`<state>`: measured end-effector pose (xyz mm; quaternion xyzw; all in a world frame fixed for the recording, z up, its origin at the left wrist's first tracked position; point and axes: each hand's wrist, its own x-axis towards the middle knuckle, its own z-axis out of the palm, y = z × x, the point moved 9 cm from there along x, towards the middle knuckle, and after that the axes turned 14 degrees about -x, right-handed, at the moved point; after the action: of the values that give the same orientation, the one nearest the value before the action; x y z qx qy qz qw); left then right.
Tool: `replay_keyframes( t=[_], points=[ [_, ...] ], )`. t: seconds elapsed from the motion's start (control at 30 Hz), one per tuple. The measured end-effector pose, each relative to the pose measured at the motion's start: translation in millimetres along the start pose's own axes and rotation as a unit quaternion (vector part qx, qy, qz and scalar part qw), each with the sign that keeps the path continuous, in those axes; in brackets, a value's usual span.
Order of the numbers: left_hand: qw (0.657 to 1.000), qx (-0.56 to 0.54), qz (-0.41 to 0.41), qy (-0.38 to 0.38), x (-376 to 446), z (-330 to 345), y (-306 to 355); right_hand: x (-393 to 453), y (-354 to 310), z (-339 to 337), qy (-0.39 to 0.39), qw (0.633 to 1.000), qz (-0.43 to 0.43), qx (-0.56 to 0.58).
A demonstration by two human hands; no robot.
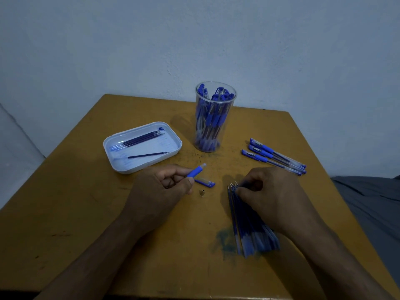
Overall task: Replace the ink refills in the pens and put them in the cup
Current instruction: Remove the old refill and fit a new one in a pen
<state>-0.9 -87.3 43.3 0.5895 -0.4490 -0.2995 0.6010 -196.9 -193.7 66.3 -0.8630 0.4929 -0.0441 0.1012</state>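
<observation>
Right hand (266, 191), lower right, fingers curled on the refill bundle (249, 221). Left hand (160, 187) at ctr grips pen barrel (195, 171); cap (205, 182) & tip (201, 192) beside it. Farther: tray (121, 163) left w/ refills, 3 pens (275, 156) right, cup (215, 118) upper ctr.

Table (86, 213): wood-look top, matt, scuffed, blue ink stain near right. Cup (215, 118): clear glossy plastic, smooth wall. Tray (121, 165), left: white plastic, smooth, slight sheen. Pens (273, 156), right: clear plastic barrels, blue grips, probably rubber. Pen barrel (195, 171) in left hand (160, 189): blue matt grip, clear tip end. Pen cap (204, 182): clear and blue plastic. Pen tip (201, 192): small metal piece, dull shine. Refills (249, 224) under right hand (266, 191): thin plastic tubes, metal points. Wall (303, 50): painted, matt, rough.
</observation>
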Motion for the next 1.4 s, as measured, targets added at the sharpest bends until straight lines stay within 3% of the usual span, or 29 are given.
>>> replay_keyframes(
  t=[0.27,0.47,0.6,0.77,1.07,1.17,1.3,1.4],
  points=[
    [0.986,-0.063,0.006,0.156,7.6,-66.0,10.8,20.9,-90.0,-1.1,0.013,0.996,-0.085,0.02],
    [0.956,-0.053,0.019,0.289,7.3,-147.1,5.7,68.5,-178.5,10.3,0.023,0.987,-0.16,-0.025],
    [0.938,-0.07,-0.004,0.339,3.8,-180.0,-9.9,103.1,-217.9,38.6,0.002,0.981,-0.173,-0.089],
    [0.928,-0.074,-0.017,0.364,1.0,-204.9,-15.1,121.9,-237.2,65.6,-0.058,0.971,-0.168,-0.162],
    [0.915,-0.155,-0.037,0.371,0.9,-217.2,-23.9,136.0,-239.8,79.2,-0.088,0.957,-0.155,-0.228],
    [0.918,-0.157,-0.025,0.364,1.9,-211.9,-20.2,126.2,-240.4,65.8,-0.082,0.954,-0.184,-0.223],
    [0.927,-0.134,0.024,0.348,4.1,-201.5,-5.3,107.1,-236.3,28.1,0.0,0.955,-0.231,-0.185],
    [0.938,-0.14,0.063,0.31,7.1,-182.3,7.8,96.6,-223.5,6.6,-0.022,0.966,-0.24,-0.09]
  ],
)
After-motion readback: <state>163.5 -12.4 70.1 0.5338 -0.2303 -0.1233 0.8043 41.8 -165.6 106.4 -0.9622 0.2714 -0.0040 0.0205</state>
